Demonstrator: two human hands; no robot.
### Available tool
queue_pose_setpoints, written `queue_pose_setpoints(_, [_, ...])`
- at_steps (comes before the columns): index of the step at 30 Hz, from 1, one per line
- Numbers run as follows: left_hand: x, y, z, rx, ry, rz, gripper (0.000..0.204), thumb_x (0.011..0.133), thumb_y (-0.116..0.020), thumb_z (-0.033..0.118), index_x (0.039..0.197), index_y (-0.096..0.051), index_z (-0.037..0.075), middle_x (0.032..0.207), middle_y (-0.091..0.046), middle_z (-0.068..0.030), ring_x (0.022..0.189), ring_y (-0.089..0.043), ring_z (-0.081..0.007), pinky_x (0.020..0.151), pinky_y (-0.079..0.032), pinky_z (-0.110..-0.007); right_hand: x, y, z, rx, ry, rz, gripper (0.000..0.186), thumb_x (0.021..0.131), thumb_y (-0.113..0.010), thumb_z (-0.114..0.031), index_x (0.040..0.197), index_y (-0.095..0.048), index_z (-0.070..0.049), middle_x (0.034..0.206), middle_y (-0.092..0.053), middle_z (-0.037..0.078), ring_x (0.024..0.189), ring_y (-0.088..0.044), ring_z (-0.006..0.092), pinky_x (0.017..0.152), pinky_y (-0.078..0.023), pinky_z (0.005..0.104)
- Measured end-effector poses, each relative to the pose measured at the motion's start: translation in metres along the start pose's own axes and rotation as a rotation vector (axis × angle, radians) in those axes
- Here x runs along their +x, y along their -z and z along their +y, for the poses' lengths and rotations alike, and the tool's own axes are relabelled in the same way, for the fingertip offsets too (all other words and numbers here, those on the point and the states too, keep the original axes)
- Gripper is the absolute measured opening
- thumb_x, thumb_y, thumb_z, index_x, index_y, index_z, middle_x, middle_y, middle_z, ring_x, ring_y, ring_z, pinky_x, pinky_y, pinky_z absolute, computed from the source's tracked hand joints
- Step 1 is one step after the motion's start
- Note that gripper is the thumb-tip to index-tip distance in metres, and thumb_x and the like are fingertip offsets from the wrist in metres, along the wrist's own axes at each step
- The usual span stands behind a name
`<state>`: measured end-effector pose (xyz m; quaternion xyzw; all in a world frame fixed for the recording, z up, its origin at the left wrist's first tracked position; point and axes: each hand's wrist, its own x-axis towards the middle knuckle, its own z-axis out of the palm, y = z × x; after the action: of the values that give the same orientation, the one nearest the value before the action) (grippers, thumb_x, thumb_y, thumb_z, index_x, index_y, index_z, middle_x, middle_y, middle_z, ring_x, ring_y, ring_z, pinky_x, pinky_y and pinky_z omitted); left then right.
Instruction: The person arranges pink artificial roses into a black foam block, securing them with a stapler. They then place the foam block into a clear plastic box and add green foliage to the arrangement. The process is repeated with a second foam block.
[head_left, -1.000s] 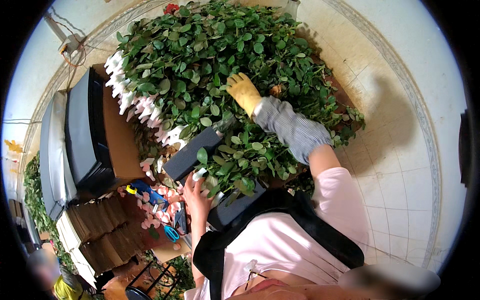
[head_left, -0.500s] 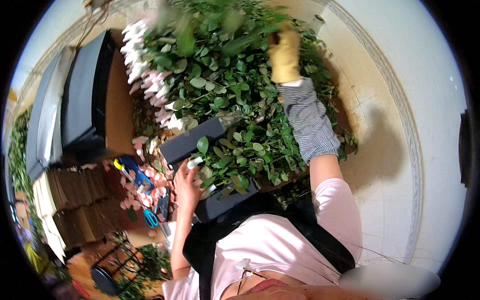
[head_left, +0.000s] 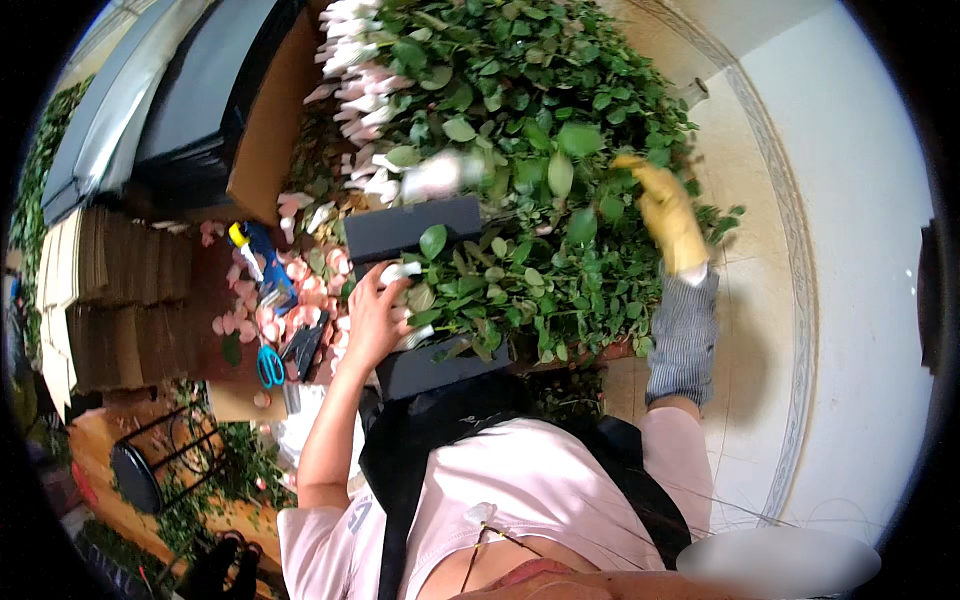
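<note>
My bare left hand (head_left: 374, 318) has its fingers curled on white-sleeved roses (head_left: 402, 272) at the left end of a leafy bunch. The bunch lies between two dark grey box panels (head_left: 412, 228). Out to the right, my right hand (head_left: 668, 212) wears a yellow glove and a grey striped sleeve. It is closed on the stem end of a long leafy rose (head_left: 560, 175), whose pale sleeved head points left and is blurred. Behind lies a big heap of roses (head_left: 520, 70), their white-sleeved heads at the left.
Pink petals (head_left: 300, 268) litter the table at left, around blue-handled scissors (head_left: 270, 366), a yellow-capped cutter (head_left: 240, 236) and a black tool (head_left: 305, 345). Farther left stand dark boxes (head_left: 200, 120) and stacked brown cardboard (head_left: 120, 290). A black stool (head_left: 136, 478) stands at lower left.
My right hand has come back from over the heap, nearer and to the right, drawing the leafy rose along. My left hand stays on the bunch. The whole view has shifted.
</note>
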<state>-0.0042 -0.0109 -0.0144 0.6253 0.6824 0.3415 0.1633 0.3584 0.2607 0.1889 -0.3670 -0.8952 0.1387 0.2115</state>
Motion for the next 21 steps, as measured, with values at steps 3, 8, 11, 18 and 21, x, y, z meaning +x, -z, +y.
queue_pose_setpoints(3, [-0.002,-0.001,-0.003,-0.146,0.075,0.025,0.064,0.064,-0.088,0.026,0.121,-0.066,0.007,0.139,-0.055,-0.0136,0.128,-0.052,-0.034,0.109,-0.037,-0.047,-0.034,-0.058,-0.062,0.075,-0.145,-0.322,0.048,0.086,-0.06,0.009,0.129,-0.065,-0.011,0.134,-0.066,0.01,0.121,-0.064,0.0246,0.107,-0.051,0.0368])
queue_pose_setpoints(8, [-0.003,0.012,0.005,0.02,0.04,-0.076,0.055,0.066,-0.085,0.023,0.117,-0.069,0.01,0.124,-0.057,-0.0174,0.116,-0.056,-0.0364,0.102,-0.043,-0.048,-0.094,-0.172,-0.018,-0.216,-0.158,-0.331,0.036,0.087,-0.068,-0.003,0.122,-0.068,-0.004,0.125,-0.069,0.016,0.113,-0.067,0.0323,0.1,-0.054,0.0403])
queue_pose_setpoints(11, [-0.008,0.008,-0.001,0.075,-0.036,0.014,0.055,0.065,-0.083,0.018,0.117,-0.068,0.01,0.123,-0.055,-0.0182,0.113,-0.057,-0.0376,0.098,-0.046,-0.047,-0.07,-0.16,-0.063,-0.396,-0.177,-0.053,0.026,0.092,-0.06,-0.005,0.116,-0.071,-0.008,0.126,-0.069,0.014,0.107,-0.07,0.0316,0.091,-0.058,0.0416])
queue_pose_setpoints(18, [0.0,0.008,-0.01,0.026,0.027,-0.099,0.06,0.064,-0.081,0.017,0.122,-0.068,0.012,0.134,-0.051,-0.0214,0.114,-0.057,-0.0389,0.097,-0.046,-0.047,-0.087,-0.218,-0.022,-0.061,-0.345,-0.059,0.052,0.092,-0.065,-0.002,0.139,-0.057,-0.022,0.149,-0.052,0.008,0.142,-0.044,0.0262,0.125,-0.026,0.0449])
queue_pose_setpoints(21, [-0.008,0.008,-0.024,-0.023,-0.011,-0.139,0.065,0.071,-0.08,0.015,0.133,-0.06,0.009,0.139,-0.044,-0.0232,0.125,-0.048,-0.0418,0.107,-0.04,-0.046,-0.094,-0.184,-0.014,0.397,-0.382,0.057,0.056,0.083,-0.073,-0.002,0.134,-0.061,-0.021,0.136,-0.064,0.008,0.133,-0.054,0.0295,0.123,-0.03,0.0466])
